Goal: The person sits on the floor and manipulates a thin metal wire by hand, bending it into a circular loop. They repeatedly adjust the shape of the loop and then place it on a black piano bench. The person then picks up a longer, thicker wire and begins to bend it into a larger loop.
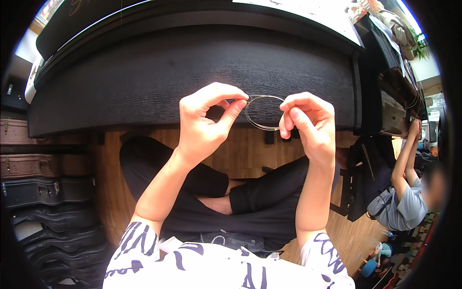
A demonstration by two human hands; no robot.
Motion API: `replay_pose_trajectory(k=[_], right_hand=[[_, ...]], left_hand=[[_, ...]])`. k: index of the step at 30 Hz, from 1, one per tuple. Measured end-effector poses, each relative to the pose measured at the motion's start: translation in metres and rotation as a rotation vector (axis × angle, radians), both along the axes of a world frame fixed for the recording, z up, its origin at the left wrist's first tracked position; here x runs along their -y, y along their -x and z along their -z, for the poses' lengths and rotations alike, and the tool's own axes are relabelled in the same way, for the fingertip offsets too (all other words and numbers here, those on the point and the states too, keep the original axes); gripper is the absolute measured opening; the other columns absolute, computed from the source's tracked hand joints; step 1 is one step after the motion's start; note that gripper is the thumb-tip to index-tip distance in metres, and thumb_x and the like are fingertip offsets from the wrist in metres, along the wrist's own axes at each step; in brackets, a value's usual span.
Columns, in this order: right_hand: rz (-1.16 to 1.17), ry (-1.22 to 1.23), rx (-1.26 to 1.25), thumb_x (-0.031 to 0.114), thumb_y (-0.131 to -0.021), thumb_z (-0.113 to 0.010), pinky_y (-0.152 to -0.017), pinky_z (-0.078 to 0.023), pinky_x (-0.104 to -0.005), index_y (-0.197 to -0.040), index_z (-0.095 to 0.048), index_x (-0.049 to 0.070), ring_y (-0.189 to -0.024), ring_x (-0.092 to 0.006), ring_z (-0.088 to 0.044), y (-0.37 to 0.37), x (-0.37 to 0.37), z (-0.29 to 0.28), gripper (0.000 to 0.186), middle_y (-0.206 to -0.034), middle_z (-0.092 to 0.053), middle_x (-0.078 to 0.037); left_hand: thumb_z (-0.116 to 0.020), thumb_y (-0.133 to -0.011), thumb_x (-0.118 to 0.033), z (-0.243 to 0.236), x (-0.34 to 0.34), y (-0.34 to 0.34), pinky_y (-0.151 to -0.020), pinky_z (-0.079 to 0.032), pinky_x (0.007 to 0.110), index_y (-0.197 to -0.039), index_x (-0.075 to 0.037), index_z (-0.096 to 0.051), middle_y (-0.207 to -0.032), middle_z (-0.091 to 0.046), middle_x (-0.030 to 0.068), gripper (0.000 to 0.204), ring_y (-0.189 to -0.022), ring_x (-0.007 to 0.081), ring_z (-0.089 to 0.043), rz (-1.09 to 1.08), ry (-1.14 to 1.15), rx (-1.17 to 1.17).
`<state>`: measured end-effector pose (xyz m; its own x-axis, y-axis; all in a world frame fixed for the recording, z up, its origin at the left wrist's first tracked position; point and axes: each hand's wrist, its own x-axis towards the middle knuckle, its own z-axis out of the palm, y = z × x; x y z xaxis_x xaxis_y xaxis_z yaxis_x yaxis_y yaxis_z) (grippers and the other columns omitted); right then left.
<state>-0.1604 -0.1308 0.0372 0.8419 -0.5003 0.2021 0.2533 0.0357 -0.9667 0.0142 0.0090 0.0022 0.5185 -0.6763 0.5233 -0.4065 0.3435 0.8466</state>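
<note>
A thin, pale metal string wound into a round coil [265,96] is held up between my two hands, in front of a black wood-grained panel. My left hand [206,113] pinches the coil's left side between thumb and forefinger. On the other side, my right hand [310,120] has its thumb and curled fingers closed on the coil's right edge. Several loops lie close together, and my right fingers cover part of them. Where the string's ends are, I cannot make out.
The black piano-like cabinet [144,72] spans the space ahead, with white papers [308,14] on top. Dark and brown instrument cases [33,164] are stacked at the left. My crossed legs are below. At the right, another person [402,202] reaches toward a dark cabinet.
</note>
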Motion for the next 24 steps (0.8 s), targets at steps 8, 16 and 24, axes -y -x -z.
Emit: replay_pose_trajectory(k=[8, 16, 24], right_hand=[[0.005, -0.068, 0.025, 0.000, -0.097, -0.060, -0.062, -0.054, -0.0276, -0.101, -0.068, -0.005, -0.066, -0.0144, -0.066, -0.007, -0.004, 0.005, 0.011, -0.073, -0.065, -0.008], [-0.015, -0.055, 0.038, 0.003, -0.097, -0.062, -0.064, -0.055, -0.0292, -0.102, -0.068, -0.005, -0.069, -0.0167, -0.067, -0.012, -0.010, 0.008, 0.011, -0.076, -0.066, -0.009], [-0.033, -0.079, 0.027, 0.001, -0.096, -0.062, -0.070, -0.057, -0.0295, -0.101, -0.069, -0.004, -0.075, -0.0174, -0.070, -0.013, -0.010, 0.012, 0.010, -0.084, -0.070, -0.010]], left_hand=[[-0.075, -0.086, 0.001, 0.000, -0.002, -0.002, -0.068, -0.055, 0.024, -0.093, -0.002, -0.077, -0.084, -0.076, 0.0088, 0.008, -0.074, 0.0138, -0.071, 0.017, 0.020, 0.025], [-0.074, -0.085, 0.007, 0.003, -0.001, -0.003, -0.075, -0.058, 0.026, -0.097, 0.000, -0.076, -0.092, -0.073, 0.0099, 0.015, -0.085, 0.0171, -0.070, -0.003, 0.050, 0.080], [-0.073, -0.085, 0.007, 0.006, -0.002, -0.004, -0.077, -0.056, 0.026, -0.108, -0.001, -0.073, -0.091, -0.072, 0.0078, 0.024, -0.083, 0.0139, -0.070, 0.043, 0.024, -0.050]])
